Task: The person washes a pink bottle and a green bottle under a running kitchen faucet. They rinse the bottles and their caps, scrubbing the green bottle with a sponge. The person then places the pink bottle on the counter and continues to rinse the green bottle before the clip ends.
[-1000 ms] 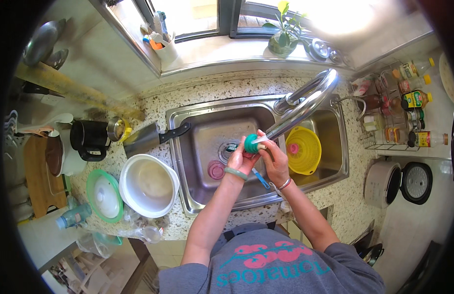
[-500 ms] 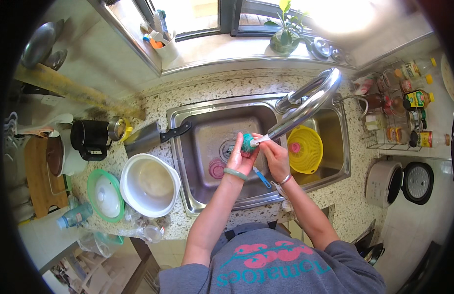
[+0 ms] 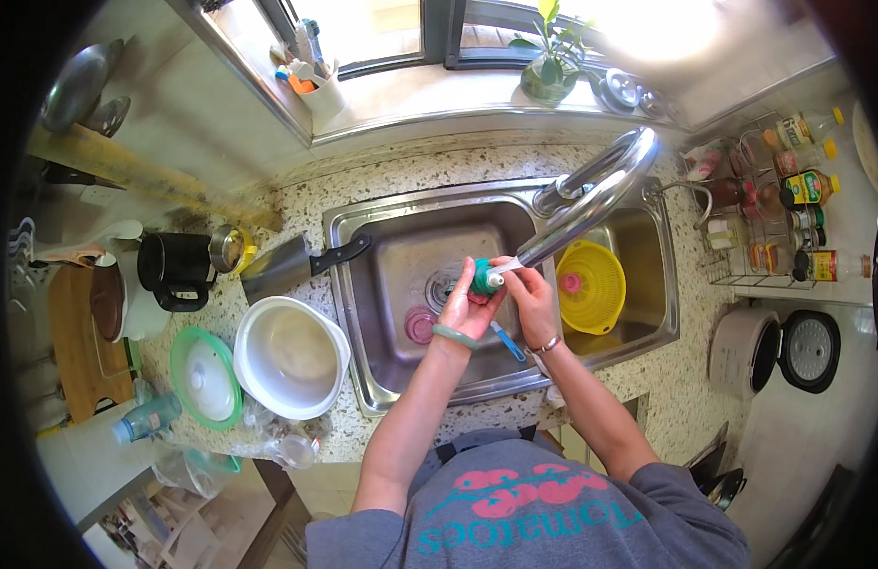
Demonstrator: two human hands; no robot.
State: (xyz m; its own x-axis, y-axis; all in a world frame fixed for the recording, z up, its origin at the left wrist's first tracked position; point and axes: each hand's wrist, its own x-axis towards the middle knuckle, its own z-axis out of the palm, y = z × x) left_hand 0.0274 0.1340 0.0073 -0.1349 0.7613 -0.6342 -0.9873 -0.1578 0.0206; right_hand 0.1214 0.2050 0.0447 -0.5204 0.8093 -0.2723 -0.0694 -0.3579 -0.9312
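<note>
Over the large sink basin (image 3: 382, 284), right under the faucet (image 3: 600, 204), my left hand (image 3: 469, 308) cups a small rounded teal-green piece with a white tip (image 3: 484, 275). I cannot make out exactly what it is. My right hand (image 3: 534, 303) is closed against its right side, thumb and fingertips close to the white tip and the faucet's mouth, where a short white stream shows. On the basin floor to the left of my hands sits a pink translucent round piece (image 3: 421, 325). A slim blue-handled tool (image 3: 508, 341) lies below, between my wrists.
A yellow colander (image 3: 602, 303) with something pink in it stands in the right basin. Left of the sink lie a cleaver (image 3: 276, 269), a white pot (image 3: 292, 408), a green-rimmed lid (image 3: 232, 379) and a black kettle (image 3: 169, 266). A rice cooker (image 3: 738, 356) stands open at right.
The teal-green piece has turned a little in my hands, so its white tip points more toward me. My right fingers have shifted slightly. Everything else stays in place.
</note>
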